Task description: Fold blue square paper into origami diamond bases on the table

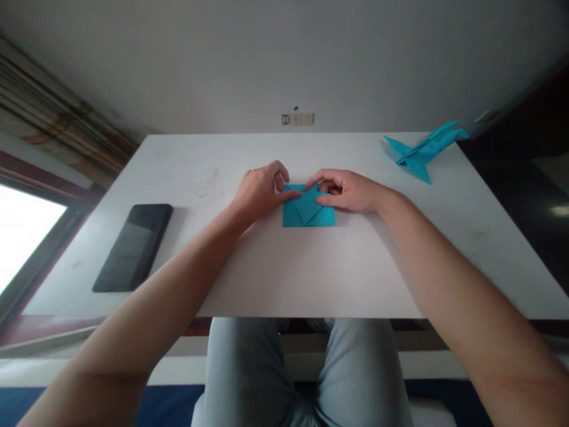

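Observation:
A small rectangle of folded blue paper lies flat on the white table, with a V-shaped flap pointing toward me. My left hand is closed at its upper left corner, the thumb pressing on the top face and the other fingers curled behind. From the other side, my right hand grips the upper right part, its index finger and thumb resting on the flap. Parts of the paper's top edge are covered by my fingers.
A blue origami bird sits at the table's far right corner. On the left lies a black phone. The white table meets a wall with power sockets; its front edge is above my knees.

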{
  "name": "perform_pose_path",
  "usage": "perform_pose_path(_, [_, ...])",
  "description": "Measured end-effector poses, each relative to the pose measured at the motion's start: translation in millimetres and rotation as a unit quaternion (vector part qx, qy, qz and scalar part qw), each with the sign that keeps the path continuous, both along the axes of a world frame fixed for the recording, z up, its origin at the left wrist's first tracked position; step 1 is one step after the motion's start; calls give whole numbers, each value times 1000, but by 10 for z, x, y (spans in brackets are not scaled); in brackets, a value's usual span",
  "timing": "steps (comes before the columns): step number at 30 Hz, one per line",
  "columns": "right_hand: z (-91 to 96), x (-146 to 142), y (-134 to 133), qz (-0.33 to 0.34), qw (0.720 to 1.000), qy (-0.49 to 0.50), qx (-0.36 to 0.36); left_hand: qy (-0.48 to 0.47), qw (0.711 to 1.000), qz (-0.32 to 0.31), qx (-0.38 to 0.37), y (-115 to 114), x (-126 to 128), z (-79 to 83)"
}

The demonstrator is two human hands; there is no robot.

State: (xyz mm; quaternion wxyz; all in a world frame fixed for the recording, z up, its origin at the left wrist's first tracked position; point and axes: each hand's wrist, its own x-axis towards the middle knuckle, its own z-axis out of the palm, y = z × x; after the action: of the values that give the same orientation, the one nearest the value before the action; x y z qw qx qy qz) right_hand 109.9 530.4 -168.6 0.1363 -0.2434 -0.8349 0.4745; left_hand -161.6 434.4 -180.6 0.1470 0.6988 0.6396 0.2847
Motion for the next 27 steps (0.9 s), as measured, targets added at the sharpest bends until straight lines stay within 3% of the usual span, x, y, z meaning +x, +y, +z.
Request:
perform_pose_path(6, [-22,-49,-34,-56,998,-1,29,24,989,-147,25,-62,76,50])
perform_pose_path(10, [-67,-90,-14,-104,994,18,38,75,987,-139,33,-102,81,83])
perform_pose_path(13, [-66,-70,22,-88,995,9,42,78,987,-140,25,-101,48,96])
perform_pose_path(20, [-10,100,78,-34,990,-13,134,57,985,-156,43,-95,23,135])
perform_pose_path(27, [16,102,52,6,991,-18,136,14,976,-214,30,-45,-35,158])
